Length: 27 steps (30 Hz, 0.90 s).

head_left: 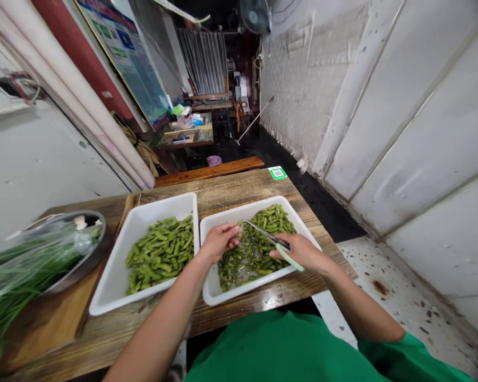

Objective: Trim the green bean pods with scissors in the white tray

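My left hand (220,241) is closed in a pinch, with a small green pod (240,227) at its fingertips, partly covered by them. Scissors (290,258) with pale green handles are gripped in my right hand (302,250). Their blades point left toward the pod; whether they touch it I cannot tell. Both hands are above a white tray (212,298) of wet green soybean pods (274,218). To its left stands a second white tray (115,241), holding a pile of soybean pods (159,252).
Both trays rest on a wooden table (227,190). At the left, a metal bowl (99,249) and bagged green stalks (35,265) lie by a wooden board (59,323). A bench (211,171) stands beyond the table; a white wall (402,122) runs along the right.
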Each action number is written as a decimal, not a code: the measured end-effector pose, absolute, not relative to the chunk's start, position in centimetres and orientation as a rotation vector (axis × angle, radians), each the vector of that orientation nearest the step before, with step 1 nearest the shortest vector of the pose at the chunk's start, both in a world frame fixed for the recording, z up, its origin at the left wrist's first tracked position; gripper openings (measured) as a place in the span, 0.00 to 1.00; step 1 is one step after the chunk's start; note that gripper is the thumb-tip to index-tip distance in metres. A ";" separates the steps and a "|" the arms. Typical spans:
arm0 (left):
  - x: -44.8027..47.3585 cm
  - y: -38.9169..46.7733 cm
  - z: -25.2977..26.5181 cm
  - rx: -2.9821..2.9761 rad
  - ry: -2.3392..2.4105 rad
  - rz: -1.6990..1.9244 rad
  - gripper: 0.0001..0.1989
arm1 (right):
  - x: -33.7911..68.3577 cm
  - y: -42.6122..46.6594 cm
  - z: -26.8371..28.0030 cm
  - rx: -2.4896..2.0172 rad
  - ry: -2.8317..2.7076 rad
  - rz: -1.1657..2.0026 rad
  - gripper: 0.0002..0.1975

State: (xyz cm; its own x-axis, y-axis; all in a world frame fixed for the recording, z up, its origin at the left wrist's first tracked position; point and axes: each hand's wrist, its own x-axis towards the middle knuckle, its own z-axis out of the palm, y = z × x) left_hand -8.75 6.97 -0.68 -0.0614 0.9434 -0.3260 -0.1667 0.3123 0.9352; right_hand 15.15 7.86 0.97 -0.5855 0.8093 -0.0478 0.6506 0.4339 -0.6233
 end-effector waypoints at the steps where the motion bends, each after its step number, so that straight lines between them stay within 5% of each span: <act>1: -8.7 6.8 -0.4 0.760 1.250 1.119 0.15 | 15.1 7.8 1.2 -1.258 -2.442 0.890 0.23; 27: -7.4 4.1 -1.0 0.543 1.253 1.107 0.13 | 14.2 9.3 1.6 -1.010 -2.692 1.084 0.24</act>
State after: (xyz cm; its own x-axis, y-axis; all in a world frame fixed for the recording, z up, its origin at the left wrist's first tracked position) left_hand -7.40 4.11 -0.97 -0.0730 0.8797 -0.4699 -0.3578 0.4167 0.8357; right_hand 14.18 9.35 1.64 -0.7820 0.5992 -0.1715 0.5509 0.5357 -0.6400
